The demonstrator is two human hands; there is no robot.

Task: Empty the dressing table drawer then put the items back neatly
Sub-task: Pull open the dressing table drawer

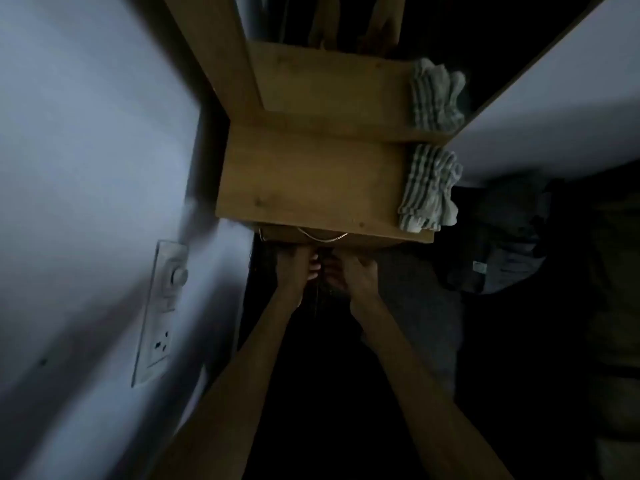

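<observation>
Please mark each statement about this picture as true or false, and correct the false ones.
1. A striped folded cloth lies on the right end of the wooden table top. True.
2. Both hands are raised above the table top. False: the left hand and right hand reach below its front edge.
3. A switch and socket plate is on the wall to the left. True.
4. The hands are far apart. False: they are close together.
5. A bottle stands on the table top. False: only the cloth shows there.
</observation>
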